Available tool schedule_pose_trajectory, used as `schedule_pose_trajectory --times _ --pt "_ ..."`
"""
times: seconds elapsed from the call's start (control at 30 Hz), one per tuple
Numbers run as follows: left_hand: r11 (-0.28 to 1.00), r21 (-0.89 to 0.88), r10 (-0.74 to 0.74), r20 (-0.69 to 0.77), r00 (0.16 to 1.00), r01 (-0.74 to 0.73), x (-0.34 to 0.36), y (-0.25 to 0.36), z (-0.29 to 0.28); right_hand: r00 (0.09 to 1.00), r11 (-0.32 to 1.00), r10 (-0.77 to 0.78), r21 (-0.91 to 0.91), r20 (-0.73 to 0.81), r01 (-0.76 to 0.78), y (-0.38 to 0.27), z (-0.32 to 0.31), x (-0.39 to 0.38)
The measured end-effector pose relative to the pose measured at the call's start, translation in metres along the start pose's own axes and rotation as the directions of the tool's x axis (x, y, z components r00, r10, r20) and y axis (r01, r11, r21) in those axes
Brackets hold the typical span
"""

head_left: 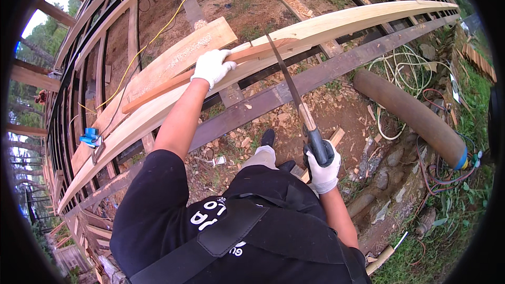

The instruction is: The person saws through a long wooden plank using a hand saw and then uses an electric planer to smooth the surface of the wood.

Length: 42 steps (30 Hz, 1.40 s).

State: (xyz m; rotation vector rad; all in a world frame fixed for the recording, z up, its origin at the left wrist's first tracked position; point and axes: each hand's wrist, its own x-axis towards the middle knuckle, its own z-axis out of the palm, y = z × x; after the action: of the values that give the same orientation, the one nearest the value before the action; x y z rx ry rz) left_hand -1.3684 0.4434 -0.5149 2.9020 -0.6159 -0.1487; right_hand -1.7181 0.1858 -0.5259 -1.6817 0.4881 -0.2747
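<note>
My white-gloved left hand point(212, 68) is closed on a narrow reddish wooden strip point(160, 94), which lies along a long pale beam point(347, 23). Beside them, farther from me, is a wider plank point(187, 52) sprinkled with shavings. In my gloved right hand point(323, 165) is the black grip of a handsaw point(286, 73); its long blade reaches up across the strip near its right part, at the pale beam. Whether the teeth touch the wood, I cannot tell. My left forearm crosses in front of part of the pale beam.
Dark timber framing point(258, 102) spans dirt scattered with offcuts. A yellow cord point(139, 52) runs at upper left, near a blue tool point(90, 138) on the planks. At right are a large cylinder point(405, 113), coiled hoses point(397, 63) and grass. My feet stand below the beams.
</note>
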Motion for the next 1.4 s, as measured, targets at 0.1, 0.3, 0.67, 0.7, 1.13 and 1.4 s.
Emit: schedule_pose_trajectory --times 0.1,0.3,0.67,0.7,1.13,1.4 --pt "1.0 0.0 0.024 0.065 0.998 -0.024 0.007 -0.007 -0.005 0.994 1.0 -0.014 0.026 0.104 0.011 -0.002 0.015 0.015" --pt "0.998 -0.045 -0.048 -0.113 0.992 0.043 -0.006 -0.017 0.012 0.985 0.996 -0.064 -0.044 0.162 0.072 -0.009 0.049 0.041" --pt "0.995 -0.084 0.038 -0.189 0.981 -0.055 -0.028 -0.025 0.026 0.984 0.964 0.08 0.238 0.162 -0.118 0.005 0.06 0.049" --pt "0.995 -0.089 0.031 -0.18 0.983 -0.047 -0.028 -0.024 0.027 0.992 0.99 0.007 0.136 0.123 -0.024 -0.001 0.063 0.05" --pt "0.968 -0.052 -0.249 -0.097 0.964 0.244 0.036 0.004 0.035 0.973 0.997 -0.071 0.006 0.219 0.071 0.02 0.068 0.06" --pt "0.964 0.008 -0.266 0.021 0.964 0.266 0.039 0.02 0.026 0.985 0.989 0.077 -0.137 0.156 -0.055 -0.004 0.046 0.035"
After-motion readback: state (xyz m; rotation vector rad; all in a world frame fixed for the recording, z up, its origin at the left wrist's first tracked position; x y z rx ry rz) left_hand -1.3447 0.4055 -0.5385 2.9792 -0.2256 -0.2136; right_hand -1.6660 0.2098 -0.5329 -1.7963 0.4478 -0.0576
